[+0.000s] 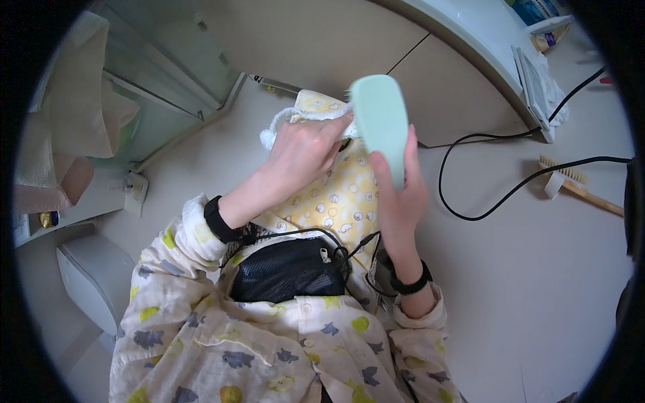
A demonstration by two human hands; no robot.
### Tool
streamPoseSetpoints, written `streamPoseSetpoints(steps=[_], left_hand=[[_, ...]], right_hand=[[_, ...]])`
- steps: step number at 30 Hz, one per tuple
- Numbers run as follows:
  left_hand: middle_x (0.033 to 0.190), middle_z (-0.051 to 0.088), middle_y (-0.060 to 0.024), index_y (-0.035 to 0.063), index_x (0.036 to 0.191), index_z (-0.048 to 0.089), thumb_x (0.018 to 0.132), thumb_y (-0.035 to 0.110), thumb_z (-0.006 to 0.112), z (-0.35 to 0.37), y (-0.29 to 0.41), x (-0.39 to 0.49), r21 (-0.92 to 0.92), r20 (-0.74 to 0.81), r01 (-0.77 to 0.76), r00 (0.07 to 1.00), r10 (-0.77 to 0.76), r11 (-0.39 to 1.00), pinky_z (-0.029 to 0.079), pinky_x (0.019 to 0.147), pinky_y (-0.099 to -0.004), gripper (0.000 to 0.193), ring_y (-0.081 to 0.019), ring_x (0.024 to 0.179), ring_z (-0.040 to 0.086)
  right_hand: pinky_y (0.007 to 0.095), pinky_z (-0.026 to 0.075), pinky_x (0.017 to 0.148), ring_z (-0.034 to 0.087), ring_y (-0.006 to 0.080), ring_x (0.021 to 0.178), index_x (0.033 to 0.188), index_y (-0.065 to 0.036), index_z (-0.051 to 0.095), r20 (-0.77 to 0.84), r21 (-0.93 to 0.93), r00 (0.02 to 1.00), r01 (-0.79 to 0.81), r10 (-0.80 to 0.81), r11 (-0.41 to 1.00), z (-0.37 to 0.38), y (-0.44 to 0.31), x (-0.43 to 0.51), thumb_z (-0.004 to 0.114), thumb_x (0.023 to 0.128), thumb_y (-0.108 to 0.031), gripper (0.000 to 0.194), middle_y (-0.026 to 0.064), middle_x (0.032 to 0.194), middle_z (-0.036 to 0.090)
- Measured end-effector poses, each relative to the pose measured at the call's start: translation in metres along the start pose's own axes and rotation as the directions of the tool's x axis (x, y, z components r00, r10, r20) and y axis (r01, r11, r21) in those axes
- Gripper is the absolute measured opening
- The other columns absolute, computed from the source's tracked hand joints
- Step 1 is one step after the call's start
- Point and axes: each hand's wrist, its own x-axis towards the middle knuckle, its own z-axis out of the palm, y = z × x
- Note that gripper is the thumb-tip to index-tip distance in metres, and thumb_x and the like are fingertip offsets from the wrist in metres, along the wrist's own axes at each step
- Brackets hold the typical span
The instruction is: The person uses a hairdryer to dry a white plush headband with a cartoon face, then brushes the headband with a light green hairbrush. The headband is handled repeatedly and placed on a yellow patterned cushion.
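Observation:
My right hand [401,194] is closed around the handle of a mint-green hairbrush [380,113], its smooth back towards me and its bristles pointing left. My left hand [307,146] is at the bristle side, thumb and fingertips bent in; whether they pinch something there cannot be told. A fluffy white cord or band with a pompom [268,138] runs behind the left hand. Under both hands lies yellow patterned fabric [335,201]. A black mesh pouch [289,269] with a zip and black cables rests at my waist. Each wrist wears a black strap.
At the right are a black cable [478,217], a wooden-handled scrub brush [594,199] and a white counter [478,30] with packets. Towels [75,101] hang by a glass shower panel [161,55] on the left, above a white toilet lid [85,282].

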Motion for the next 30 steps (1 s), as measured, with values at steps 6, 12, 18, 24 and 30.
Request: streamPoseSetpoints(steps=[6, 12, 18, 24, 30], left_hand=[[0.072, 0.064, -0.0083, 0.0061, 0.107, 0.061, 0.065, -0.004, 0.059, 0.002, 0.0, 0.002, 0.09, -0.147, -0.109, 0.982, 0.121, 0.99, 0.049, 0.052, -0.0324, 0.044, -0.023, 0.059, 0.061], [0.063, 0.059, -0.0041, 0.0054, 0.094, 0.062, 0.068, -0.002, 0.059, -0.003, -0.006, 0.008, 0.204, -0.244, -0.209, 0.935, 0.257, 0.956, 0.045, 0.047, -0.0297, 0.027, -0.0182, 0.053, 0.058], [0.053, 0.051, -0.0034, 0.0051, 0.082, 0.058, 0.069, -0.002, 0.06, -0.001, -0.005, 0.008, 0.161, -0.296, -0.196, 0.925, 0.237, 0.967, 0.04, 0.042, -0.0297, 0.015, -0.0163, 0.046, 0.053], [0.063, 0.059, -0.0029, 0.0044, 0.082, 0.059, 0.069, 0.001, 0.061, -0.002, -0.007, 0.007, 0.179, -0.227, -0.277, 0.922, 0.314, 0.944, 0.041, 0.043, -0.0275, 0.014, -0.0142, 0.046, 0.052], [0.085, 0.066, -0.0039, 0.0045, 0.083, 0.06, 0.07, 0.006, 0.063, -0.011, -0.017, 0.008, 0.284, -0.227, -0.408, 0.851, 0.474, 0.868, 0.043, 0.046, -0.023, 0.014, -0.0098, 0.05, 0.051]], right_hand=[[0.0268, 0.042, 0.082, 0.056, 0.0166, 0.095, 0.136, -0.004, 0.035, -0.063, 0.177, 0.994, -0.078, 0.09, 0.981, 0.001, 0.002, -0.005, 0.056, 0.087, -0.025, 0.057, 0.0115, 0.11, 0.058], [0.0296, 0.042, 0.088, 0.056, 0.0217, 0.104, 0.136, -0.004, 0.032, -0.208, 0.432, 0.958, -0.092, 0.198, 0.897, 0.001, 0.002, -0.008, 0.059, 0.086, -0.025, 0.061, 0.0166, 0.119, 0.055], [0.0295, 0.039, 0.091, 0.052, 0.0204, 0.109, 0.137, -0.006, 0.032, -0.179, 0.312, 0.972, -0.09, 0.151, 0.946, 0.008, 0.002, -0.01, 0.056, 0.087, -0.019, 0.057, 0.0135, 0.124, 0.051], [0.0285, 0.044, 0.086, 0.056, 0.0162, 0.099, 0.138, 0.0, 0.027, -0.143, -0.102, 0.962, 0.219, -0.232, 0.97, 0.009, 0.008, -0.016, 0.056, 0.088, -0.015, 0.059, 0.0146, 0.117, 0.055], [0.0295, 0.044, 0.086, 0.056, 0.0201, 0.101, 0.136, 0.0, 0.031, -0.175, 0.157, 0.984, 0.07, -0.042, 0.985, -0.01, 0.016, -0.024, 0.059, 0.087, -0.018, 0.059, 0.0153, 0.12, 0.054]])
